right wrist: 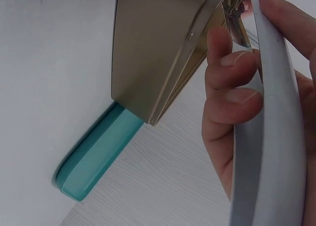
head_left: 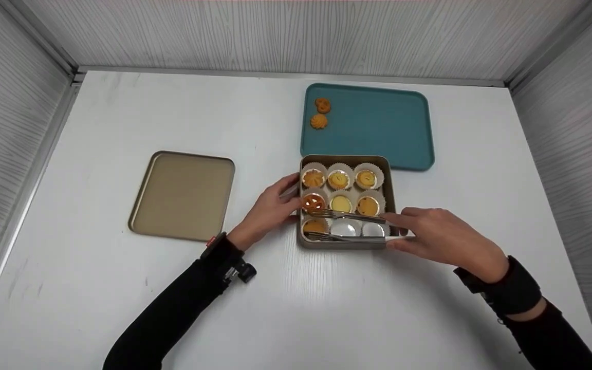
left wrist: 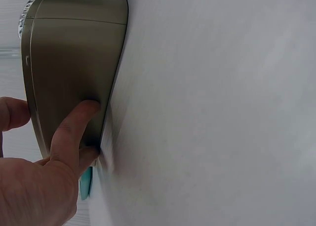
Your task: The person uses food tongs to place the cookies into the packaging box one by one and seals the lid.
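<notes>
A square gold cookie tin (head_left: 345, 245) holds rows of paper cups with cookies. My left hand (head_left: 273, 205) holds the tin at its left wall; in the left wrist view its fingers (left wrist: 74, 124) press the outer side and the thumb is at the rim. In my right hand (head_left: 442, 236) is a pair of metal tongs (right wrist: 279, 122), gripped along the arms. The tongs' slotted ends are spread apart over the tin's front row, on either side of the cookie (head_left: 315, 225) in the front left cup. The two other front cups (head_left: 345, 227) show white insides.
A teal tray (head_left: 373, 123) lies behind the tin, with a pretzel-shaped cookie (head_left: 322, 105) and a round swirled cookie (head_left: 318, 122) at its left side. To the left lies a flat gold lid (head_left: 183, 195). Grooved panels (head_left: 296, 36) wall the white table in.
</notes>
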The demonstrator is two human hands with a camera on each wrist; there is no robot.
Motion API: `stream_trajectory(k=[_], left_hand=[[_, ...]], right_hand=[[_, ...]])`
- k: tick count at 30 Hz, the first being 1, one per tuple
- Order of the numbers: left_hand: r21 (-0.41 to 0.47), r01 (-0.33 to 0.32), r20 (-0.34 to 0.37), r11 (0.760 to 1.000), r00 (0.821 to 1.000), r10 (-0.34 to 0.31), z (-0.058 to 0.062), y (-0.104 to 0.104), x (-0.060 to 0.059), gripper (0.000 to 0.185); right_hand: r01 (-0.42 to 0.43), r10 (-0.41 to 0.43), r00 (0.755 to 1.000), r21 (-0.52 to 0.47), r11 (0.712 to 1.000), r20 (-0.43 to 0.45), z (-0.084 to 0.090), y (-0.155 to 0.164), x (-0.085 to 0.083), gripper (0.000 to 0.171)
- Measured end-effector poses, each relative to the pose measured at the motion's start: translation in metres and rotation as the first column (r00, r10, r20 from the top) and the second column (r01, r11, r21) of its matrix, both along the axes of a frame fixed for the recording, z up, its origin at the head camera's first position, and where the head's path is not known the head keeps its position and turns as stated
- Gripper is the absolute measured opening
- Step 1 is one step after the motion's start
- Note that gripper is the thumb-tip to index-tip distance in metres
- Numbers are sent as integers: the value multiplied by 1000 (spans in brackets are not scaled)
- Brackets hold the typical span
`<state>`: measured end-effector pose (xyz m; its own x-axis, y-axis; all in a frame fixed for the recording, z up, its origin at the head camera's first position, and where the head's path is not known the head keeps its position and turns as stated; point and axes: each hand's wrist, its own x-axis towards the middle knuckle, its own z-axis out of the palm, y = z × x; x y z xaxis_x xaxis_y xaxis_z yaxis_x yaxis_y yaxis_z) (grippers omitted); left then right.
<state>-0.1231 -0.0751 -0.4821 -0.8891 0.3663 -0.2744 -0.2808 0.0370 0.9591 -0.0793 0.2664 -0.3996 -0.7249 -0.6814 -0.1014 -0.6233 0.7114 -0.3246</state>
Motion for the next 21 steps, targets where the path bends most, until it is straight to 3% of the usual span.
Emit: stream_trajectory(k=[8,13,21], left_hand=[[3,0,12,1000,1000,0,2,-1,0,68],[9,4,7,1000,1000,-4,1,-2,0,68],[2,2,-3,1000,1000,-2,1,-1,0,66]], right_hand=[[27,-24,999,-92,995,42,-1,9,-3,49],[97,-87,994,-187,978,63,0,13,-12,45],[251,-270,962,-231,940,-53,1,10,-39,49]])
